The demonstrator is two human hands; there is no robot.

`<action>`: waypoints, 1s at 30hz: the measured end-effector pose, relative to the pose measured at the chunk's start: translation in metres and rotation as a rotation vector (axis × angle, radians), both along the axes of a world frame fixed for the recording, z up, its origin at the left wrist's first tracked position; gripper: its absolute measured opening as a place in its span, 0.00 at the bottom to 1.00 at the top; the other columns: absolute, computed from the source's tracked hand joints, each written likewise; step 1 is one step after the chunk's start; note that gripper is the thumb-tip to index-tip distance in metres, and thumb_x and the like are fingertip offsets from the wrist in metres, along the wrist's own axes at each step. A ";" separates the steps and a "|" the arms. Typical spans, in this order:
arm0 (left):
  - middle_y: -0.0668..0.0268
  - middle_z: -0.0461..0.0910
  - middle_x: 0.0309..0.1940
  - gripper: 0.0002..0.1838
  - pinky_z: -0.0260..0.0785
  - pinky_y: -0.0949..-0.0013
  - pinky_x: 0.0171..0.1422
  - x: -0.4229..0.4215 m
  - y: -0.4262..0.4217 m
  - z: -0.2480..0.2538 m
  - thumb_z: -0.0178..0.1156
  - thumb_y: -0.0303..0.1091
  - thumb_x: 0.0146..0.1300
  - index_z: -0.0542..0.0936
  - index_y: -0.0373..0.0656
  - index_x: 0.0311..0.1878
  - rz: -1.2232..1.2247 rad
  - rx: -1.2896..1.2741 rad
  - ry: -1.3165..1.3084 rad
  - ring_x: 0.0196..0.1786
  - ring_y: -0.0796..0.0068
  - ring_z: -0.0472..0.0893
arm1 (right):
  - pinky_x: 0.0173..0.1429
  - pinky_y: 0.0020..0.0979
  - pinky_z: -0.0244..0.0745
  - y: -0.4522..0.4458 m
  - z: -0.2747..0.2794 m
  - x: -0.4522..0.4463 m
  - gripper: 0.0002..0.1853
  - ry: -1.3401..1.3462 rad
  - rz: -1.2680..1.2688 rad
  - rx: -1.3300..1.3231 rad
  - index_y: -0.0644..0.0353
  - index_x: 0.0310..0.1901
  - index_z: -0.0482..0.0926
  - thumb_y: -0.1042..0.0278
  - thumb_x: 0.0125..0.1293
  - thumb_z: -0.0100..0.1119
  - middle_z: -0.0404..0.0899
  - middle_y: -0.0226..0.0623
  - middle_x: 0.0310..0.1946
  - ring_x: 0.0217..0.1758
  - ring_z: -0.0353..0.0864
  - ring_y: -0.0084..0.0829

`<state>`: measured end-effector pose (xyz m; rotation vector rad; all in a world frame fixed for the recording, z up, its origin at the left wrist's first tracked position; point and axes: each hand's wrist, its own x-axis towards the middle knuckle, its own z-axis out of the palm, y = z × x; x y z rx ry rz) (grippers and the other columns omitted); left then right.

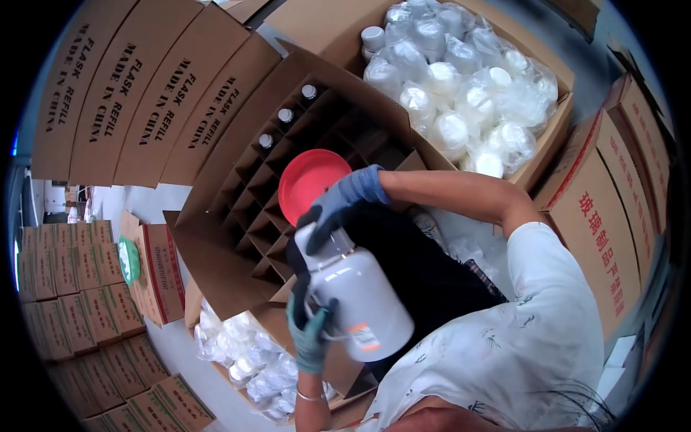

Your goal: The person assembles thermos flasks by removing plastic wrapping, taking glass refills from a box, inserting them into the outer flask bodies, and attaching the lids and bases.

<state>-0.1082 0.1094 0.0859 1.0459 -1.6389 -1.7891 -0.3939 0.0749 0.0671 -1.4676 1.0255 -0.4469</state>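
Observation:
A white jug-like flask with an orange-and-white sticker is held tilted in front of my body. My left hand, in a green and black glove, is wrapped around its side near the handle. At the upper end, my right hand, in a blue-grey and black glove, grips the pale cap or neck; the fingertips partly hide that end. Just beyond the right hand, a red round dish rests on the dividers of an open carton. Several capped bottles stand in the carton's compartments.
An open box of plastic-wrapped white items stands at the upper right. More wrapped items lie in a box below the carton. Stacked cartons line the left, printed cartons the upper left, others the right.

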 end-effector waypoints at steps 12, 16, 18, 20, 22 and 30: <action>0.49 0.72 0.60 0.20 0.60 0.55 0.70 0.025 0.010 0.026 0.51 0.31 0.65 0.74 0.32 0.57 -0.161 -0.550 -0.407 0.65 0.54 0.70 | 0.42 0.37 0.75 0.041 -0.002 -0.015 0.22 0.181 -0.343 -0.893 0.63 0.37 0.79 0.47 0.59 0.63 0.80 0.45 0.29 0.34 0.81 0.42; 0.53 0.67 0.65 0.24 0.56 0.61 0.71 -0.046 -0.015 0.011 0.52 0.34 0.68 0.68 0.32 0.64 0.086 -0.235 -0.237 0.67 0.59 0.67 | 0.39 0.29 0.79 0.014 0.004 -0.142 0.21 -0.089 -0.919 -0.865 0.63 0.52 0.78 0.54 0.67 0.58 0.83 0.36 0.40 0.33 0.82 0.28; 0.52 0.70 0.63 0.26 0.58 0.60 0.69 -0.060 -0.031 -0.010 0.61 0.32 0.60 0.72 0.35 0.62 -0.337 -0.448 -0.427 0.64 0.56 0.70 | 0.27 0.25 0.77 0.005 -0.008 -0.220 0.22 -0.325 -1.147 -0.377 0.58 0.54 0.78 0.50 0.69 0.54 0.80 0.35 0.39 0.26 0.80 0.22; 0.52 0.74 0.59 0.25 0.60 0.59 0.67 -0.057 -0.052 -0.019 0.63 0.35 0.58 0.76 0.36 0.58 -0.426 -0.356 -0.262 0.61 0.54 0.72 | 0.34 0.25 0.76 -0.017 -0.052 -0.299 0.18 -0.266 -1.433 -0.345 0.53 0.51 0.79 0.51 0.68 0.55 0.79 0.33 0.42 0.31 0.78 0.23; 0.55 0.75 0.58 0.22 0.59 0.61 0.69 -0.047 -0.061 -0.031 0.59 0.41 0.62 0.79 0.36 0.55 -0.400 -0.275 -0.126 0.63 0.59 0.71 | 0.45 0.29 0.72 -0.031 -0.110 -0.381 0.21 -0.243 -1.541 -0.295 0.52 0.54 0.77 0.50 0.66 0.56 0.77 0.31 0.45 0.44 0.74 0.26; 0.54 0.76 0.57 0.24 0.59 0.60 0.69 -0.063 -0.084 -0.042 0.57 0.44 0.63 0.79 0.35 0.54 -0.267 -0.163 -0.345 0.63 0.58 0.72 | 0.58 0.33 0.66 -0.093 -0.207 -0.493 0.30 0.330 -1.676 -0.082 0.52 0.60 0.75 0.41 0.63 0.54 0.75 0.34 0.56 0.54 0.72 0.33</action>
